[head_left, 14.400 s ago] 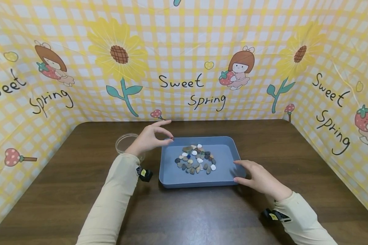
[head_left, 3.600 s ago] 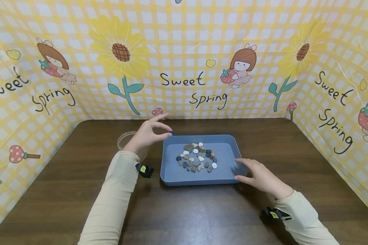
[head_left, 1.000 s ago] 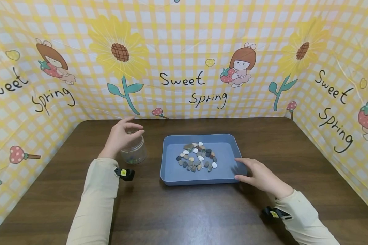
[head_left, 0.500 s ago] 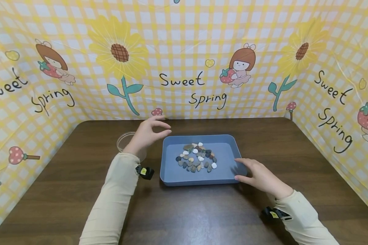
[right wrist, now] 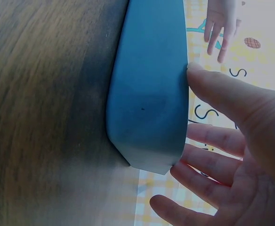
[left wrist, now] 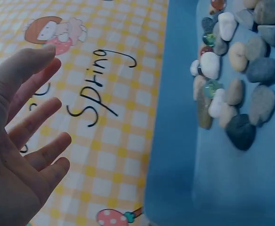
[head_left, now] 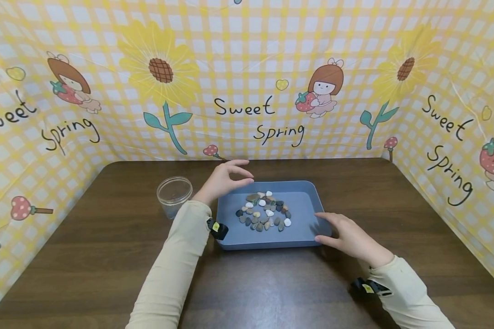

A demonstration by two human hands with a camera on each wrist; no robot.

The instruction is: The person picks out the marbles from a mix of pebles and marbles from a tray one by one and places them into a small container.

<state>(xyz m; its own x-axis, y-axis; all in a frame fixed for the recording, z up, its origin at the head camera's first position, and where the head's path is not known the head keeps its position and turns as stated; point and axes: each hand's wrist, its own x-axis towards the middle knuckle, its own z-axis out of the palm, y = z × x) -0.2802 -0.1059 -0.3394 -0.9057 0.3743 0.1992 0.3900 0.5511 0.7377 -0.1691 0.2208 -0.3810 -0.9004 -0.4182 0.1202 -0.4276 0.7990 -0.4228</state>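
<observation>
We hover our empty left hand [head_left: 224, 180] over the pebbles [head_left: 264, 211], right hand [head_left: 346, 235] flat against the tray [head_left: 302, 230]; most pebbles remain unsorted

Pebbles [head_left: 264, 211] lie in the tray [head_left: 230, 230]; the jar [head_left: 174, 195] stands left of it.

Lighting: bright, even and diffuse, from above; soft shadows are cast on the table [head_left: 271, 283] beside the tray [head_left: 304, 237] and under the sleeves. A faint sheen is seen on the wood. Head view: sharp at centre, bowed and stretched at the edges. Wrist views: blue-tinted, the hands close to the lens soft, the table grain blurred.
</observation>
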